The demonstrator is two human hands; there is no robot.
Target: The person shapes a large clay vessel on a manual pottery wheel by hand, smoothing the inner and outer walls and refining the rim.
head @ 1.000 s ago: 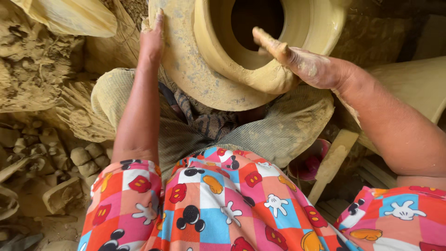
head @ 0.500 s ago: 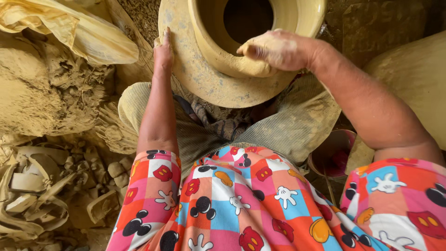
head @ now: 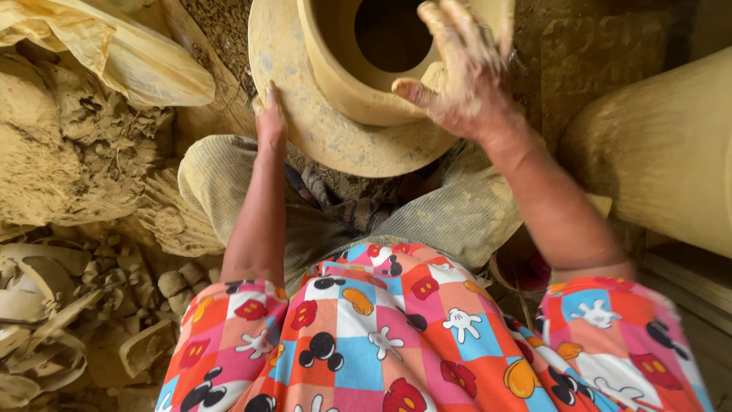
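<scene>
Left hand (head: 270, 122) lay flat and open against the clay pot (head: 343, 84)'s flared rim; right hand (head: 465, 76), fingers spread, rested on its neck.

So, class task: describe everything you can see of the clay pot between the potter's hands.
The clay pot is tan, wet-looking and thick-walled, with a round dark opening and a wide flaring rim below. It sits tilted at the top of the view, above the person's lap. The left hand rests flat on its outer rim; the clay-smeared right hand covers its upper right side.

Your short-sleeved top in red, pink, blue and white checks with cartoon mouse prints, your 2 hands (head: 465, 76) clay-smeared, forearms bare
</scene>
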